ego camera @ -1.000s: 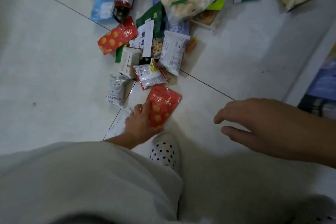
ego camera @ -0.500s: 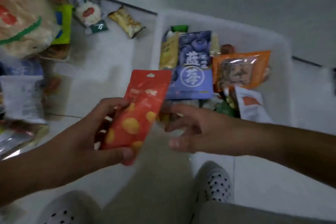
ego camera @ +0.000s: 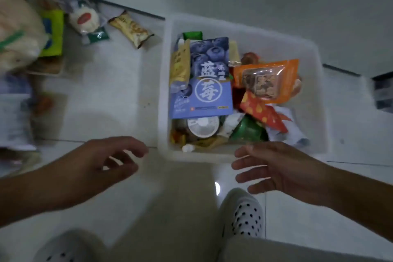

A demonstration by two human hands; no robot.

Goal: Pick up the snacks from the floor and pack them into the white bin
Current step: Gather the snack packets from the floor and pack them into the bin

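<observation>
Your left hand (ego camera: 102,161) hung loose, holding nothing | right hand (ego camera: 282,168) spread empty beside the white bin (ego camera: 319,100) | red packet (ego camera: 263,112) lay inside | likely free for the floor snacks (ego camera: 131,27).

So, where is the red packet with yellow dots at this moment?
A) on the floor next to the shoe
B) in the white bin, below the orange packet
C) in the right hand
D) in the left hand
B: the red packet with yellow dots lies inside the white bin, just below the orange packet, while the left hand and the right hand are both open and empty.
</observation>
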